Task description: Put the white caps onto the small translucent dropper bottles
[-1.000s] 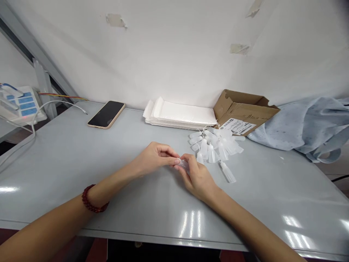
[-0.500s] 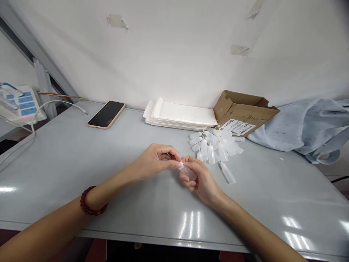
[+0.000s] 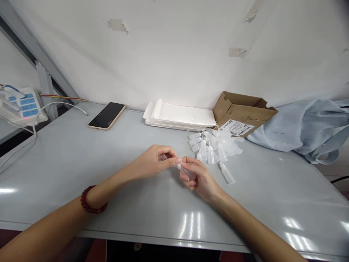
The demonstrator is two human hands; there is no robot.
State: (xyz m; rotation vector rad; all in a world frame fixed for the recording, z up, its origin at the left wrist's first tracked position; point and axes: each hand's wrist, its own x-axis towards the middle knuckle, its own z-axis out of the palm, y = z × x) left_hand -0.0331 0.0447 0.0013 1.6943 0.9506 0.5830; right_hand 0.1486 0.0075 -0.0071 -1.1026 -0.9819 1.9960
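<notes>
A small translucent squeeze bottle (image 3: pixel 189 173) with a white top lies tilted between my hands, above the grey table. My right hand (image 3: pixel 197 175) is closed around the bottle's body, its thumb and forefinger up near the neck. The thumb and fingers of my left hand (image 3: pixel 163 160) pinch the white cap (image 3: pixel 179 166) at the upper left end; the fingertips hide part of it. Just beyond my right hand rests a pile of similar translucent bottles (image 3: pixel 222 145), several with thin tips. One separate bottle (image 3: pixel 227 173) lies nearer to me, to the right of that hand.
Behind the pile are a stack of white envelopes (image 3: pixel 185 113) and an open cardboard box (image 3: pixel 242 112). Light blue cloth (image 3: pixel 297 127) lies at the right. A phone (image 3: pixel 107 115) rests at the back left, near a white cable (image 3: pixel 57 103) and a power strip (image 3: pixel 25 105).
My left thumb has shifted slightly up and left over the cap. My right hand keeps its hold on the bottle, nearly still. The whole view has moved a little.
</notes>
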